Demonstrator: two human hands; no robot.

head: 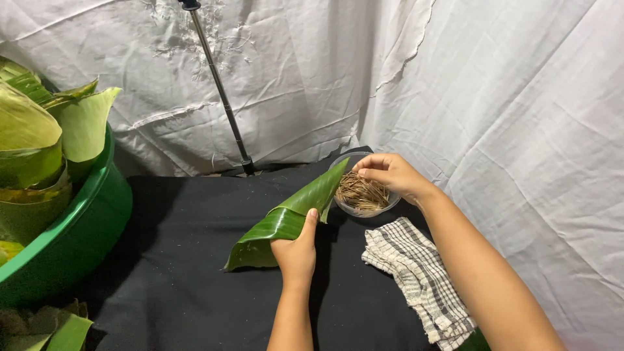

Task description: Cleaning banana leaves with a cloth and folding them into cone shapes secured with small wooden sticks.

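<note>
Holding a folded banana leaf (286, 218), the left hand (298, 253) is clenched around its lower middle part, with the thumb pressed on the top side. This leaf is the landmark for all places below. It lies slanted above the black cloth (188, 273), and its pointed upper end touches or overlaps the rim of a clear bowl (348, 161), just to the right of the leaf.

I judge the leaf as very light and thin, flexible but easy to tear along its ribs. Its surface is smooth, waxy and shiny, so it may slip a little. A good place to grip is where the layers overlap, as the hand does now, because pressure there keeps the fold closed without splitting an edge.

The right hand (390, 174) is over the bowl with fingertips pinched together. They seem to grasp one or several of the thin brown sticks (361, 194) inside, but I cannot tell for sure. The sticks look dry, stiff and brittle, like small splinters.

Right of the leaf and below the bowl lies a checked kitchen towel (416, 273), soft and crumpled. Far left of the leaf stands a green plastic tub (84, 227) with more large leaves (39, 143), some curled. Behind the leaf hangs a wrinkled white sheet (507, 97), and a thin metal pole (221, 97) leans before it.
</note>
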